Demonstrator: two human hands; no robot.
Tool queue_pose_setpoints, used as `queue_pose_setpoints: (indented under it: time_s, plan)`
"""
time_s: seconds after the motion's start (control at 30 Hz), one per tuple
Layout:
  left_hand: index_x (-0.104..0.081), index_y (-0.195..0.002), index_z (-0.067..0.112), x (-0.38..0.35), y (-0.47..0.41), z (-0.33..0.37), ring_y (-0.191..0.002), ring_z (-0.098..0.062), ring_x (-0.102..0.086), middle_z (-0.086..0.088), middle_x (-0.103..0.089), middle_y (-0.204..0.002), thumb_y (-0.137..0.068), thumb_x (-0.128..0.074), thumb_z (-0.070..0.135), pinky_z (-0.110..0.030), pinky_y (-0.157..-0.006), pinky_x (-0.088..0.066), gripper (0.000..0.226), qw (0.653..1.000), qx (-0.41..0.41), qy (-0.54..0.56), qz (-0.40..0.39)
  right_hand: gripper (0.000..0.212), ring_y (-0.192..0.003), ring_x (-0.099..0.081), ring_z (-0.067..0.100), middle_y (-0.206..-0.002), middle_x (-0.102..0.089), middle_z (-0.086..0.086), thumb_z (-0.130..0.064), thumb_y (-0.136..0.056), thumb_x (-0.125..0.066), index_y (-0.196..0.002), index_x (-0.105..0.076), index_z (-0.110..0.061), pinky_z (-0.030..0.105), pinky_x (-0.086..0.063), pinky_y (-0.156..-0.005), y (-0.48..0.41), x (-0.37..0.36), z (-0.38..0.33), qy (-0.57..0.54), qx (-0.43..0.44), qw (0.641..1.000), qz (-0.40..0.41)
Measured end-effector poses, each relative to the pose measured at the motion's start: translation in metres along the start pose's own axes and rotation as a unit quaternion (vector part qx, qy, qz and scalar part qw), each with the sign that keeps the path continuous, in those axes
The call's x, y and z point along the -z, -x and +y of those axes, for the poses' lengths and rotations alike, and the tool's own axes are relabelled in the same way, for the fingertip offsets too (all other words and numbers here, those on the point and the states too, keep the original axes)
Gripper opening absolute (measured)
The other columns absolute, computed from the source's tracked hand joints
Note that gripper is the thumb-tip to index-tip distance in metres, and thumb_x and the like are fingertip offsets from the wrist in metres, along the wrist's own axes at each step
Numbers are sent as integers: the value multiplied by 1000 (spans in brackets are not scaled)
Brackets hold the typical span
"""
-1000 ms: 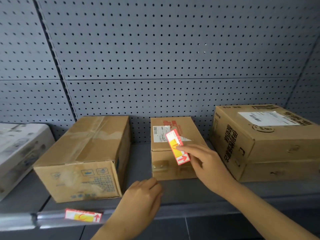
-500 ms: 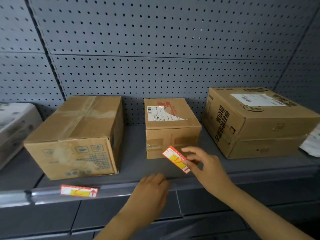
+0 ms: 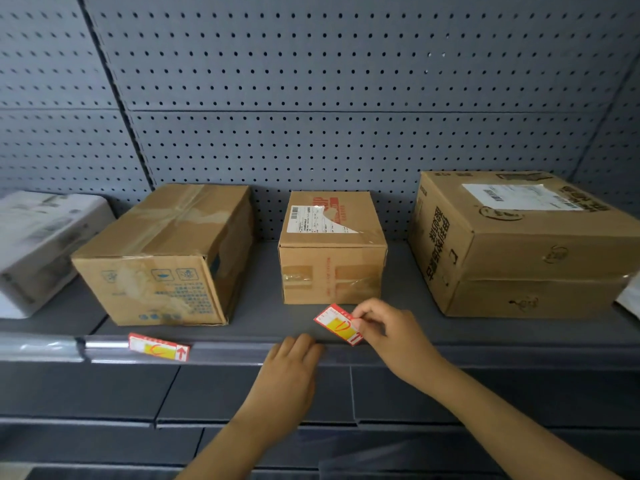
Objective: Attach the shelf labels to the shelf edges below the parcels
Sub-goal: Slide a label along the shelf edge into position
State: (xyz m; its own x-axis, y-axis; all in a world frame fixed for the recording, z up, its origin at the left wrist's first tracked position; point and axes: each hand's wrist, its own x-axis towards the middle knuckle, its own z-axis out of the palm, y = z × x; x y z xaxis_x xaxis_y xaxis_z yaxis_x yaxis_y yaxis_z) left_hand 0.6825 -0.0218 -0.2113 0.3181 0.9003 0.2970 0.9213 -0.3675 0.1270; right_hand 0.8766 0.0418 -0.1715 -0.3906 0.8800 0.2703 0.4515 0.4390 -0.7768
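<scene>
I'm pinching red-yellow shelf label (image 3: 338, 324) in right hand (image 3: 391, 336) fingers, small parcel (image 3: 331, 268) just beyond; left hand (image 3: 291, 368) fingers resting straight on shelf edge (image 3: 485, 351).

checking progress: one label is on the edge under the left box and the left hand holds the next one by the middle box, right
No: the head view shows the right hand pinching that label; the left hand only touches the shelf edge. The rest is right.

One view: head-worn wide-angle cam, above shelf level, facing the pegboard (image 3: 346, 81) square-on, pitched slightly down. Close in: left hand (image 3: 287, 372) and right hand (image 3: 391, 334) reach the shelf edge (image 3: 485, 351) from bottom of frame. Straight lines bow near borders.
</scene>
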Motion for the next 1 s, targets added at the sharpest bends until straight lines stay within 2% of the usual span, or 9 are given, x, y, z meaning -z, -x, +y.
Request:
queue_pose_setpoints:
  time_s: [0.13, 0.27, 0.4, 0.5, 0.7, 0.77, 1.0]
  plan:
    - [-60, -102, 21, -1, 0, 3, -81, -22, -56, 0, -58, -95, -60, -68, 5, -34, -69, -49, 46, 999, 31, 21, 4, 7, -87, -59, -1, -93, -63, -4, -10, -89, -62, -93, -63, -16, 10, -47, -66, 0, -5, 0, 14, 51, 999, 7]
    - [-58, -105, 20, -2, 1, 4, -85, -22, -54, -1, -58, -100, -63, -64, 1, -35, -72, -50, 47, 999, 27, 31, 2, 10, -86, -58, 5, -93, -61, -4, -8, -86, -63, -90, -65, -17, 16, -50, -69, -1, -10, 3, 38, 75, 996, 15]
    - [-59, -108, 19, -4, 7, 4, -92, -23, -53, -2, -58, -111, -65, -63, 0, -36, -78, -50, 48, 999, 23, 44, 1, 6, -85, -51, 5, -88, -61, -9, -16, -86, -63, -88, -65, -22, 26, -48, -70, 0, -13, 10, 136, 101, 986, 0]
    - [-57, -113, 17, -5, 10, 4, -92, -23, -52, -2, -57, -112, -64, -65, 4, -35, -77, -50, 51, 999, 19, 27, 0, 10, -87, -49, 6, -90, -61, -9, -16, -86, -61, -92, -64, -23, 27, -46, -68, 1, -17, 12, 187, 121, 975, -11]
    - [-51, -126, 17, -3, 18, 4, -106, -23, -51, -1, -54, -120, -73, -65, 16, -35, -88, -47, 55, 1000, 24, 3, -1, 11, -85, -51, 11, -88, -61, -6, -15, -83, -65, -92, -65, -21, 27, -44, -64, -1, -19, 7, 227, 148, 963, -9]
    - [-52, -124, 18, 2, 20, 5, -105, -20, -51, 0, -55, -118, -75, -65, 15, -34, -89, -46, 51, 1000, 21, 13, 13, 9, -84, -51, 11, -89, -61, -6, -15, -84, -66, -92, -65, -20, 25, -44, -65, -1, -22, 6, 235, 158, 959, -19]
    - [-56, -112, 21, 10, 17, 0, -90, -16, -55, 3, -58, -104, -72, -67, 16, -29, -78, -48, 41, 999, -18, 24, 44, 7, -85, -49, 7, -90, -60, -8, -18, -85, -65, -91, -64, -22, 22, -42, -67, -4, -25, 4, 237, 148, 960, -31]
